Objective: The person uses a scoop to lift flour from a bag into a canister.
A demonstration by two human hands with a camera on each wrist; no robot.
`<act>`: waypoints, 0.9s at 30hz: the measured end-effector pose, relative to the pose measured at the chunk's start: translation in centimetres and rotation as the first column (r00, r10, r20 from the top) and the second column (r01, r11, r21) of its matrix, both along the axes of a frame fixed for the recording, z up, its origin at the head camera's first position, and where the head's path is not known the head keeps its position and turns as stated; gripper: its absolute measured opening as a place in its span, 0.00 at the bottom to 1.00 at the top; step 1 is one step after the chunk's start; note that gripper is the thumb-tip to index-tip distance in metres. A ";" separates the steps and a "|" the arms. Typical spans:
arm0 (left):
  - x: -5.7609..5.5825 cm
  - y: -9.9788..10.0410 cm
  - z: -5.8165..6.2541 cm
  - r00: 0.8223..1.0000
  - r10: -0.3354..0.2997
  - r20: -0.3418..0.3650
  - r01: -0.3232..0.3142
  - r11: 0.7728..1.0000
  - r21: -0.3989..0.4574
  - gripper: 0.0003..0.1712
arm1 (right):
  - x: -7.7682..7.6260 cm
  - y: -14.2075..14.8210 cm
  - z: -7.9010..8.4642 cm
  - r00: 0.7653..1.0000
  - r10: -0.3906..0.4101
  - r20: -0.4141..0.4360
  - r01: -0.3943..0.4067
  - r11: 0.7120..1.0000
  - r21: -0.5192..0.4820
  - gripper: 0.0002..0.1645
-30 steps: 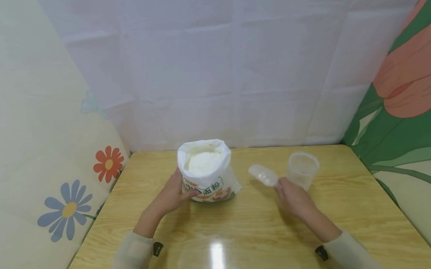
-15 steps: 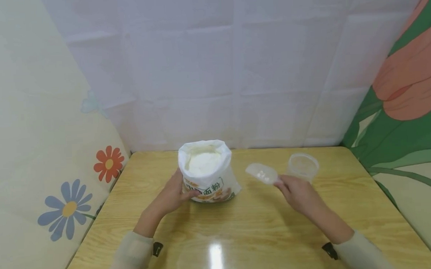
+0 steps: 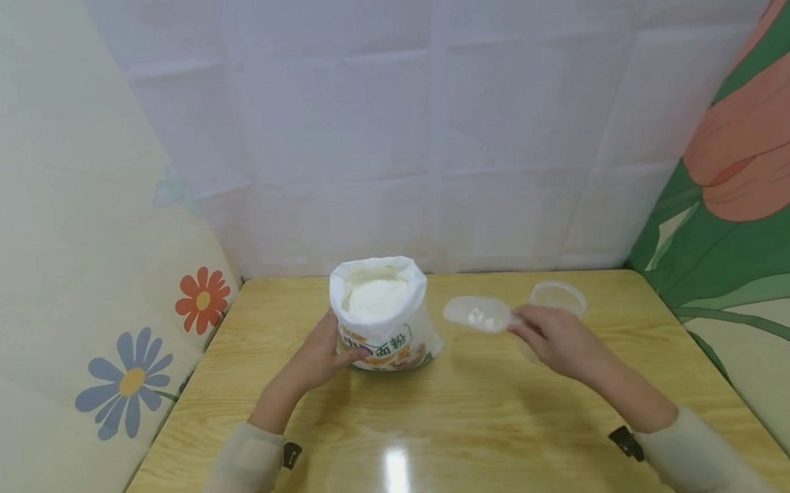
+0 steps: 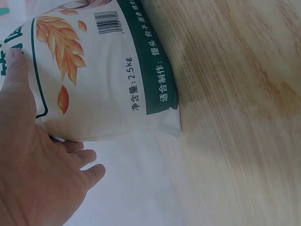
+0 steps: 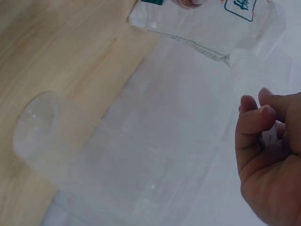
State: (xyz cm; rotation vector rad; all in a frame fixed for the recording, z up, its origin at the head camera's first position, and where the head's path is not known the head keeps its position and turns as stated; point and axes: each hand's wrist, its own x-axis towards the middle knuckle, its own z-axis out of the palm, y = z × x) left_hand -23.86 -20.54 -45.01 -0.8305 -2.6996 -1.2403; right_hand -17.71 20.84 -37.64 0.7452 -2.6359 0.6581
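Observation:
An open white bag of flour (image 3: 421, 330) stands upright on the table, white powder showing inside its rolled mouth. My left hand (image 3: 315, 359) holds its left side, thumb across the printed front and other fingers round the side; the left wrist view shows the thumb (image 4: 18, 70) on the label. To the right of the bag, my right hand (image 3: 561, 342) grips the handle of a translucent scoop (image 3: 460, 311) raised above the table. A few white bits show in its bowl. Behind the right hand stands a clear plastic canister (image 3: 572, 295), partly hidden by it.
The wooden table (image 3: 456, 428) ends at a hanging white cloth (image 3: 390, 129). Flower-printed cloth (image 3: 122, 214) closes off the left side, and another (image 3: 753, 260) the right. In the right wrist view the canister (image 5: 56, 136) is see-through from rim to base.
My right hand has risen and shifted right, covering more of the canister. The scoop has swung from a slant to nearly level, its tip slightly further left. My left hand keeps its hold.

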 end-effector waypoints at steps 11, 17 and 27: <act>0.0 -0.1 -0.3 1.000 0.017 0.027 -0.017 1.000 0.013 0.60 | -1.6 -0.8 4.0 0.981 0.149 -0.124 -0.146 0.989 0.034 0.15; 0.0 0.0 -0.5 1.000 -0.005 0.025 0.004 1.000 0.027 0.58 | -2.8 -1.5 5.9 0.959 0.241 -0.148 -0.238 0.970 0.040 0.09; 0.1 0.2 -0.5 0.999 0.013 0.038 -0.015 0.999 0.039 0.58 | -4.4 -2.2 7.9 0.976 0.217 -0.010 -0.215 0.972 0.098 0.15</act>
